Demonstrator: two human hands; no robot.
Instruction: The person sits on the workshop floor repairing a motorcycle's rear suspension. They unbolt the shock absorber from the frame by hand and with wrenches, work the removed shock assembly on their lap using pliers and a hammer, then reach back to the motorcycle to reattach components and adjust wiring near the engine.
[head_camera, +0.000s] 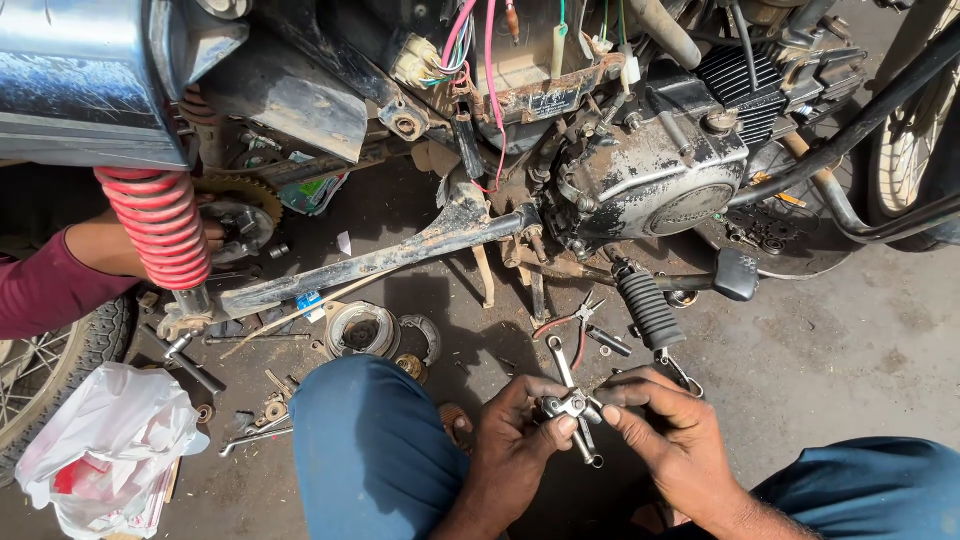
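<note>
Head view: left hand (515, 425) and right hand (668, 425) both pinch small metal fitting (570, 405); white plastic bag (105, 450) contents unclear.

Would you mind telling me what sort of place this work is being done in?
Most likely an open-air or roadside motorcycle repair spot. A partly stripped motorcycle engine stands on bare concrete ground, with pliers and loose parts scattered about, while both hands hold a small metal part.

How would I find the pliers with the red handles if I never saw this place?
Start at the motorcycle's grey engine case and drop to the black ribbed footpeg below it. Just left, on the ground, lie the pliers. Their thin curved red handles set them apart from the bare metal tools nearby.
</note>
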